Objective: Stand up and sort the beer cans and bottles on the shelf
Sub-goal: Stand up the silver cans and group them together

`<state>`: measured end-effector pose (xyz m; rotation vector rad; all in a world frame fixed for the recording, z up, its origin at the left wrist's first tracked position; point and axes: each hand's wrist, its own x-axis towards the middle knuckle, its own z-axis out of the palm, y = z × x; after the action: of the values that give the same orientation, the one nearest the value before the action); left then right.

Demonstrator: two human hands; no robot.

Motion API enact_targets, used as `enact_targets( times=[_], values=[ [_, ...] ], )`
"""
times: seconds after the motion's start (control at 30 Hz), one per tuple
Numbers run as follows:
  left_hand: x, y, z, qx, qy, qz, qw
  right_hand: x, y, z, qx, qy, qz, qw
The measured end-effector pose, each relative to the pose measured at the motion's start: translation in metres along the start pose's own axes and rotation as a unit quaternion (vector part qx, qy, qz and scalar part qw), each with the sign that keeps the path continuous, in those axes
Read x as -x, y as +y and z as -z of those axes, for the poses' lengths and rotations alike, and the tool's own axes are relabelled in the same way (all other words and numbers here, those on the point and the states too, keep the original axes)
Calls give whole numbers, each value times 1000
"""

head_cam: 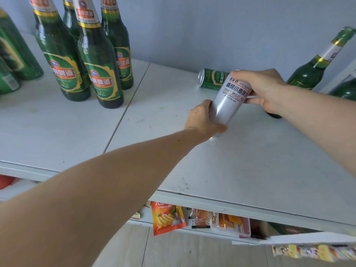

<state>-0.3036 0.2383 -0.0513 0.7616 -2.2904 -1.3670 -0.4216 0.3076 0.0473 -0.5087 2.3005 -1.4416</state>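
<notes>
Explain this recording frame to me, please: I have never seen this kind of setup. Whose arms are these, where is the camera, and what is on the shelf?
There is no robot here. A person wears a wide-angle camera on the head, looking down along both bare arms. This single picture is that head view. Both hands grip one tilted white can marked "Craft Wheat Beer": the left hand holds its lower end, the right hand its upper end. The white shelf carries upright green beer bottles at the left, a green can lying on its side behind the hands, and another green bottle partly hidden behind the right hand. Snack packets show on the lower shelf.
</notes>
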Motion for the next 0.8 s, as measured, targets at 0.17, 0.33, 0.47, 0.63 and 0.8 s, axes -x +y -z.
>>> enact_targets(
  times=[0.17, 0.33, 0.47, 0.63, 0.8],
  values=[
    [31, 1, 26, 14, 24, 1, 1000, 32, -18, -14, 33, -8, 34, 999],
    [70, -5, 75, -4, 76, 13, 997, 68, -50, -45, 48, -56, 56, 996],
    [111, -11, 126, -51, 128, 25, 990, 112, -79, -83, 52, -124, 90, 987],
    [168, -22, 195, -103, 174, 62, 977, 169, -118, -141, 74, -192, 121, 971],
    [215, -42, 270, -112, 217, 97, 965, 217, -154, -207, 74, -251, 167, 951]
  ],
)
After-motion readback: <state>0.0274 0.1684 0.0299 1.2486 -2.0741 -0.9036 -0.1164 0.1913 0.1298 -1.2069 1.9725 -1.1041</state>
